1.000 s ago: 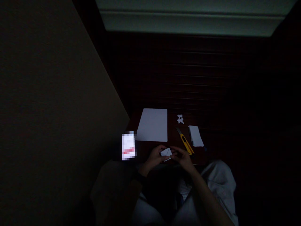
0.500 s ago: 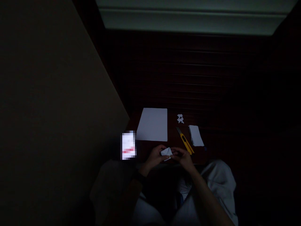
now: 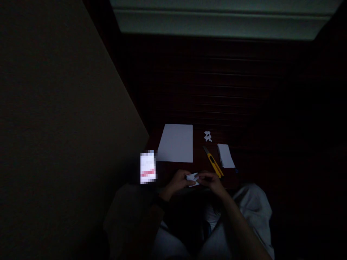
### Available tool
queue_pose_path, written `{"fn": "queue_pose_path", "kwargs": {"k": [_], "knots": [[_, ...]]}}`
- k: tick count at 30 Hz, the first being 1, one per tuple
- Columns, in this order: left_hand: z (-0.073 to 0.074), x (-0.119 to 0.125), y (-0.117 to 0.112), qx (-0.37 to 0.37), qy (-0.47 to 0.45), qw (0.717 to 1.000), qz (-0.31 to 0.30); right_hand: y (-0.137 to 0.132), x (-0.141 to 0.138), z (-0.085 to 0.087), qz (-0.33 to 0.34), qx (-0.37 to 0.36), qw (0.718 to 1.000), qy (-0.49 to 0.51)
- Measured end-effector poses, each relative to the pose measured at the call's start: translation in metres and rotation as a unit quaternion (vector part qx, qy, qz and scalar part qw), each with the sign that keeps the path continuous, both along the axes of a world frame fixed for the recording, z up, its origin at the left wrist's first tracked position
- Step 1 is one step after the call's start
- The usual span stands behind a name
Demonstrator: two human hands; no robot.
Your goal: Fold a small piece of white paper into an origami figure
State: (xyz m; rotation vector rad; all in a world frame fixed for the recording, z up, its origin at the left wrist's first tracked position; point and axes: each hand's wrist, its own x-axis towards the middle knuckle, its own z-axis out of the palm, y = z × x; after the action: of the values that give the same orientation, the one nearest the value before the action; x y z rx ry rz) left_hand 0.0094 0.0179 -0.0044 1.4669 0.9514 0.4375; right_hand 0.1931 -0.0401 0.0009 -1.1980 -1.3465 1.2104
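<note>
A small piece of folded white paper (image 3: 192, 179) is held between my two hands at the near edge of the dark table. My left hand (image 3: 180, 181) grips its left side, with the thumb lying over the front. From the right, my right hand (image 3: 213, 180) pinches the paper's edge with thumb and fingers. A yellow utility knife (image 3: 213, 162) with its blade showing lies just beyond my right hand. Dim light hides the finer creases of the paper.
A large white sheet (image 3: 176, 143) lies at the table's left. Small folded paper pieces (image 3: 208, 136) sit at the back, and a stack of white paper (image 3: 226, 156) lies right of the knife. A bright blurred-out screen (image 3: 148, 167) stands at the left edge, near the wall (image 3: 67, 108).
The folded paper has been tilted and looks flatter, with its top point lower. My right fingers have shifted slightly over its right edge. The things on the table have stayed put.
</note>
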Motion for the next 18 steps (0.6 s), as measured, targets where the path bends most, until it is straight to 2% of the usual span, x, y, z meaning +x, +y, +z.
{"fn": "queue_pose_path", "kwargs": {"k": [6,11,18], "knots": [[0.0056,0.0008,-0.0001,-0.010,0.011,1.000,-0.005,0.0001,0.0021,0.0003,0.018,0.006,1.000,0.008],[0.0031,0.0001,-0.0004,-0.024,0.011,1.000,-0.005,0.0003,0.0011,-0.0003,0.005,0.002,1.000,0.008],[0.0039,0.0018,0.0012,-0.060,-0.033,0.998,-0.007,0.0008,-0.0002,-0.0022,-0.016,0.002,1.000,0.025]]}}
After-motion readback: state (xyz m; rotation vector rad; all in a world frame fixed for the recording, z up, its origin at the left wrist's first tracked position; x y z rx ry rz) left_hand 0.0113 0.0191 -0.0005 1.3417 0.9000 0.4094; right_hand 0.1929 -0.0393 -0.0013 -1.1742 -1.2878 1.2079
